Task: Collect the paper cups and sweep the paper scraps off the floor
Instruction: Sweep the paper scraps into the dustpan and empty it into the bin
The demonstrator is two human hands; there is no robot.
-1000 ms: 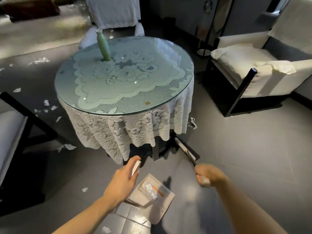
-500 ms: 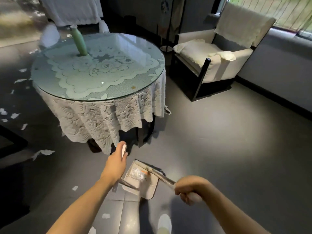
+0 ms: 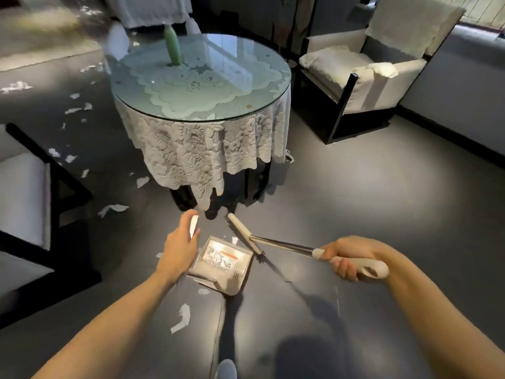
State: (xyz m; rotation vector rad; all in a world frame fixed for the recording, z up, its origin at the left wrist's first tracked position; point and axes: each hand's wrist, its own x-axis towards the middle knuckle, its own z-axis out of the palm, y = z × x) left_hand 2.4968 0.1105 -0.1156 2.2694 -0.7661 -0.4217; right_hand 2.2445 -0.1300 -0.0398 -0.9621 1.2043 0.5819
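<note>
Now: broom [image 3: 244,233] drawn in to dustpan [image 3: 232,280] mouth; right hand [image 3: 352,258] grips it, left hand [image 3: 179,248] grips dustpan's handle. Scraps [image 3: 217,259] apparently inside; more on floor [image 3: 355,187].

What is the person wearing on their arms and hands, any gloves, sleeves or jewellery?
Nothing that shows. The left hand and right hand are bare, with no gloves, and no ring, watch or bracelet can be seen. The forearms are bare too, with no sleeve in view right down to the picture's lower edge.
</note>
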